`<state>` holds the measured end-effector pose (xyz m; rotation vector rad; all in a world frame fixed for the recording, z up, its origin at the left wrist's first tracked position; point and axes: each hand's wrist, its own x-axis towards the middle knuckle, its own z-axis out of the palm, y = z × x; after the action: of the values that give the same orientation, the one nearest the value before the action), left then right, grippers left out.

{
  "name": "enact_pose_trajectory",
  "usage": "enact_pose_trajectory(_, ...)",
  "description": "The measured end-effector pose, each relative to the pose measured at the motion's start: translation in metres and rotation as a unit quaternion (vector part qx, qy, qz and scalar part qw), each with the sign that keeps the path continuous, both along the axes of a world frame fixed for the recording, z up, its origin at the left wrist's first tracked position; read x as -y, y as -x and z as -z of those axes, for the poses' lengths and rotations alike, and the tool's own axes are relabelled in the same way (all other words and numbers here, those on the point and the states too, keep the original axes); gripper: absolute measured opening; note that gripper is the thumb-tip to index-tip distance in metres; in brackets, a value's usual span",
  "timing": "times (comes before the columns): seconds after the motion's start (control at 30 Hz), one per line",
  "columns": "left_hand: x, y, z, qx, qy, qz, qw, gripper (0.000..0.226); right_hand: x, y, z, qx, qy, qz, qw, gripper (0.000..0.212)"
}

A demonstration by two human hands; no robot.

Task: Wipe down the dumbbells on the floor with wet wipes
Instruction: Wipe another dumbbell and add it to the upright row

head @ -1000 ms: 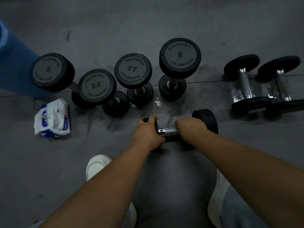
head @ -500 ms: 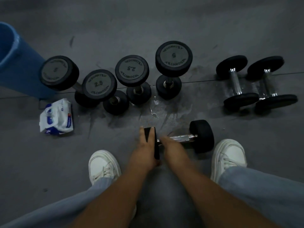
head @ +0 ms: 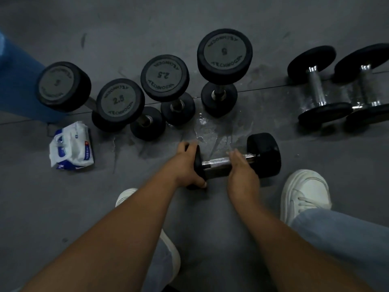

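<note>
**Small dumbbell lying crosswise under both hands**

The dumbbell [head: 264, 154] lies on the grey floor [head: 63, 207] in front of the person, between the white shoes [head: 305, 192] and a row of four standing dumbbells [head: 224, 53]. Its long axis goes from left to right across the view, and the right head is a little farther away than the left one.

The left hand [head: 185, 165] holds the left head. Its grip is curled round the rubber, fingers over the top and thumb below, so this head is mostly hidden. The right hand [head: 242, 171] lies over the chrome handle. Its fingers are blurred (the light is poor), so I cannot tell whether the grip is closed or whether a wipe is under it.

A pack of wet wipes [head: 71, 146] lies at the left, well apart. A wet patch [head: 210, 127] shines just behind the dumbbell. At the right, two more dumbbells [head: 315, 89] lie down, and one of them is cut off by the edge.
</note>
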<state>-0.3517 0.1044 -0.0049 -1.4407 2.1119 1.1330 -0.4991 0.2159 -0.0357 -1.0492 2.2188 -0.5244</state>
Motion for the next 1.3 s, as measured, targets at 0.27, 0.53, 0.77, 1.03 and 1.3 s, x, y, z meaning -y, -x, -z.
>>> enact_pose_trajectory(0.27, -0.022, -0.022, 0.007, -0.118, 0.043, -0.07, 0.99, 0.113, 0.006, -0.004, -0.005, 0.051, 0.017, 0.012, 0.998, 0.031)
enact_pose_trajectory(0.53, -0.037, -0.02, 0.016, -0.114, 0.053, -0.094, 0.988, 0.106, 0.011, 0.004, -0.015, -0.014, -0.032, -0.088, 0.995, 0.032)
enact_pose_trajectory(0.77, -0.018, -0.003, 0.011, -0.053, 0.049, -0.127, 0.989, 0.123, 0.016, 0.013, -0.019, -0.016, -0.057, -0.095, 0.994, 0.048)
enact_pose_trajectory(1.03, 0.001, 0.003, 0.012, -0.039, 0.017, -0.15, 0.988, 0.118, 0.025, 0.013, -0.025, -0.013, -0.029, -0.139, 0.99, 0.033)
enact_pose_trajectory(1.3, 0.007, 0.006, 0.008, -0.024, -0.001, -0.155, 0.988, 0.119, 0.027, 0.003, -0.027, -0.007, -0.041, -0.253, 0.967, 0.046)
